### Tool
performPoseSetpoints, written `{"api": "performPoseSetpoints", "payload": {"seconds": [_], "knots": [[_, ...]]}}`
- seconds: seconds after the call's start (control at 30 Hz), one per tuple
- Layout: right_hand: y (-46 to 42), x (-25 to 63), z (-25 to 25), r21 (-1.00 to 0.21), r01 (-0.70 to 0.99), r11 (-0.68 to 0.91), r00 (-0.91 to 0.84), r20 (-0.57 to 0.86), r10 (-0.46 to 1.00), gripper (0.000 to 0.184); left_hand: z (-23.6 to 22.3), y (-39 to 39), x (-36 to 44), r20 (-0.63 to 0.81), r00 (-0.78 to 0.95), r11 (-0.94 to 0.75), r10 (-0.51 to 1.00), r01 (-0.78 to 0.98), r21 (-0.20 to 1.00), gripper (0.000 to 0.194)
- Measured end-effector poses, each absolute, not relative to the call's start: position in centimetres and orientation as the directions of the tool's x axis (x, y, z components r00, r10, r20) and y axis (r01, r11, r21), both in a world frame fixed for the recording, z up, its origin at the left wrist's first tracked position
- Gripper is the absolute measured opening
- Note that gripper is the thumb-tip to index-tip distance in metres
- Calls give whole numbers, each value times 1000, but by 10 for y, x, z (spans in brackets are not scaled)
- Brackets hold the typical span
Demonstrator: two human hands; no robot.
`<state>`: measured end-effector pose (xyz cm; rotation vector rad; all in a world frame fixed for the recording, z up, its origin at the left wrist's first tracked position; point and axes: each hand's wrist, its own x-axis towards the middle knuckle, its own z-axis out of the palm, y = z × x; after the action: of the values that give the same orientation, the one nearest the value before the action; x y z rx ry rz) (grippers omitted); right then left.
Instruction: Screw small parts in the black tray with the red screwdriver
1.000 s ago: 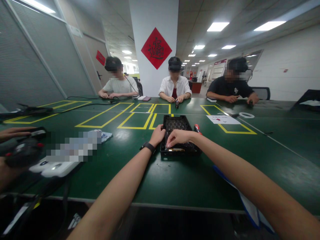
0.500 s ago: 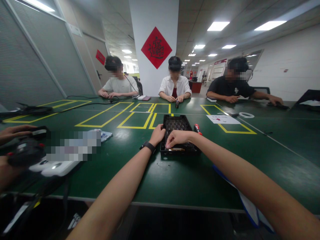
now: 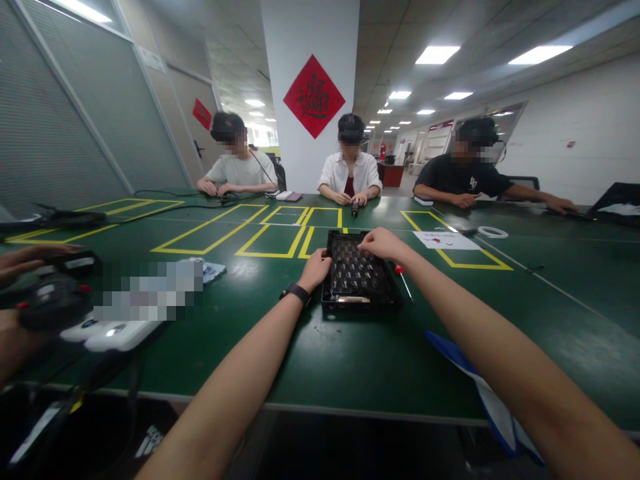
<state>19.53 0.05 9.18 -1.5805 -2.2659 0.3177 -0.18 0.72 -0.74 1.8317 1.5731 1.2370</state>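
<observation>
A black plastic tray (image 3: 333, 303) with rows of small cells lies on the green table in front of me. A shiny brass-coloured strip (image 3: 354, 300) runs along its near edge. My left hand (image 3: 316, 268) is closed on the tray's left side, thumb and fingers at the rim. Over the far right part of the tray hovers my right hand (image 3: 384, 244), its fingertips pinched together; anything between them is too small to make out. Just right of the tray, partly behind my right forearm, lies a screwdriver (image 3: 399, 270) with a red handle.
On the left, another person's hands (image 3: 30, 263) are beside a dark device (image 3: 53, 303) and white objects (image 3: 120, 337). A paper sheet (image 3: 447, 240) and a white ring (image 3: 493, 232) lie to the right. Three people sit opposite. A blue-edged white item (image 3: 493, 400) hangs over the near edge.
My right hand has moved from the tray's near left corner to its far right side, uncovering the brass-coloured strip and the cells. The left hand stays on the tray's left rim.
</observation>
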Motion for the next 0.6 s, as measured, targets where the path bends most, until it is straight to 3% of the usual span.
{"api": "performPoseSetpoints", "payload": {"seconds": [0.1, 0.2, 0.27, 0.43, 0.5, 0.57, 0.6], "knots": [[7, 225, 91, -110, 994, -21, 36, 133, 990, 25, -7, 7, -3, 373, -38, -291, 927, 553, 780, 43], [4, 251, 70, -92, 979, -183, 182, -22, 983, 33, -10, 8, -3, 384, -36, -299, 923, 564, 770, 43], [1, 262, 54, -246, 954, -172, 171, -28, 985, 34, -13, 8, -2, 383, -44, -296, 923, 556, 777, 45], [-1, 265, 46, -384, 915, -121, 173, 104, 979, 42, -16, 8, 1, 382, -70, -286, 922, 543, 790, 46], [-4, 251, 55, -537, 843, -25, 148, 187, 971, 48, -16, 9, 3, 383, -81, -282, 920, 542, 792, 44], [-9, 228, 63, -846, 500, 186, 101, 270, 958, 49, -15, 9, 6, 385, -89, -280, 919, 540, 794, 43], [-14, 214, 65, -929, 286, 233, 46, 256, 966, 48, -13, 7, 7, 391, -93, -283, 916, 542, 791, 42]]}}
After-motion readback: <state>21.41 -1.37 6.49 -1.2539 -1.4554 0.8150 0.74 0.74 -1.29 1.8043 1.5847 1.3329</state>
